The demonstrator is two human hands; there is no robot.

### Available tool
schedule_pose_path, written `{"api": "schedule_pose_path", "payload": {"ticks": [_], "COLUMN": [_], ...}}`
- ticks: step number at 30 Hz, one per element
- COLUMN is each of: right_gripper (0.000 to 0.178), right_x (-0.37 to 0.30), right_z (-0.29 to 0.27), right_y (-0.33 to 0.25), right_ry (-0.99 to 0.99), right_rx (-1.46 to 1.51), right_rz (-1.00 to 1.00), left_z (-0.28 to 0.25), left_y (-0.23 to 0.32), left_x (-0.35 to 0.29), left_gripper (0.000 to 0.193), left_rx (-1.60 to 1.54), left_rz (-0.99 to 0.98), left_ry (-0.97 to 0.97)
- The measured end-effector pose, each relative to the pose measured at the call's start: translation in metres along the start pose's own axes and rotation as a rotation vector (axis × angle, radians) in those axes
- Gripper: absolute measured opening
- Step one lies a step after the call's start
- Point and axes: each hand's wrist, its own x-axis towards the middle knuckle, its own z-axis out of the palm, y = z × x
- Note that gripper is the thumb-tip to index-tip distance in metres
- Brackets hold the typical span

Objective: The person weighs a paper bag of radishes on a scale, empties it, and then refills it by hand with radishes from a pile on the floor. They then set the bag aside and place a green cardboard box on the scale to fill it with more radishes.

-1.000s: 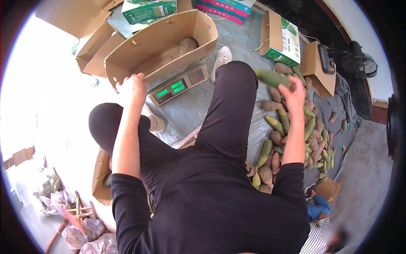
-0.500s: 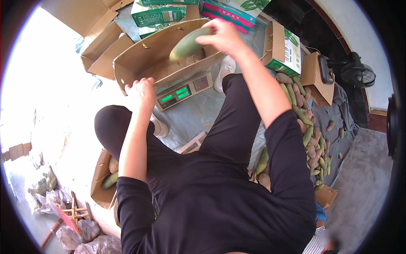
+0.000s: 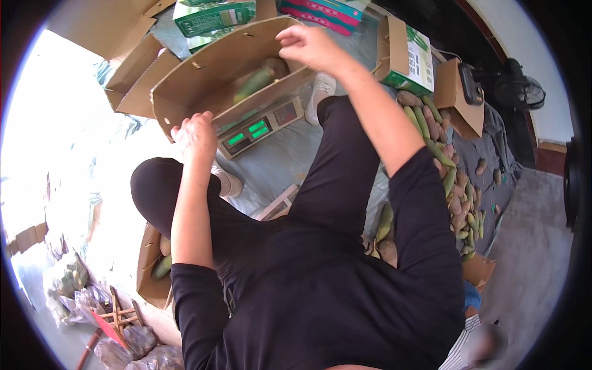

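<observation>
A thick green radish (image 3: pixel 256 83) lies inside an open cardboard box (image 3: pixel 185 83), beside a brownish round item (image 3: pixel 275 65) at its right end. My right hand (image 3: pixel 308 46) hovers over that end of the box with nothing in it, its fingers partly curled but apart. At the near left corner, my left hand (image 3: pixel 198 128) grips the rim with its fingers over the edge. The box sits on a digital scale (image 3: pixel 259 131) whose green display faces me, between my feet.
To my right lies a pile of brown tubers and long green radishes (image 3: pixel 439 151). A printed carton (image 3: pixel 404 55), a plain carton (image 3: pixel 462 98) and a fan (image 3: pixel 518 86) stand beyond. Another box (image 3: pixel 151 271) and plastic bags (image 3: pixel 71 277) are on my left.
My right hand has let go of the green radish, which now lies in the box. The hand has drawn up toward the box's right end. My left hand stays on the rim.
</observation>
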Motion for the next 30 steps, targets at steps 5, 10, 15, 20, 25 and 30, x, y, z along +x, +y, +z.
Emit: {"api": "schedule_pose_path", "payload": {"ticks": [5, 10, 15, 20, 25, 30], "right_gripper": [0.035, 0.031, 0.027, 0.025, 0.023, 0.029], "right_x": [-0.087, -0.222, -0.390, -0.542, -0.558, -0.661], "right_z": [-0.093, -0.109, -0.036, 0.046, 0.088, 0.110], "right_y": [0.016, 0.122, 0.220, 0.221, 0.148, 0.175], "right_ry": [0.224, 0.336, -0.004, -0.639, -0.675, -0.367], "right_rx": [0.019, 0.021, -0.533, -0.695, -0.590, -0.491], "right_rz": [0.138, 0.495, 0.745, 0.899, 1.088, 1.577], "left_z": [-0.002, 0.000, -0.002, 0.019, 0.010, 0.043], "left_y": [0.009, 0.011, 0.000, -0.007, -0.009, -0.016], "left_x": [0.003, 0.007, 0.007, 0.019, 0.011, 0.033], "left_gripper": [0.020, 0.028, 0.036, 0.030, 0.033, 0.029], "left_rx": [0.011, 0.062, 0.097, 0.028, -0.026, -0.161], "left_rz": [-0.010, -0.043, -0.101, 0.002, 0.011, 0.170], "left_ry": [-0.037, -0.055, -0.108, -0.096, -0.057, -0.033]}}
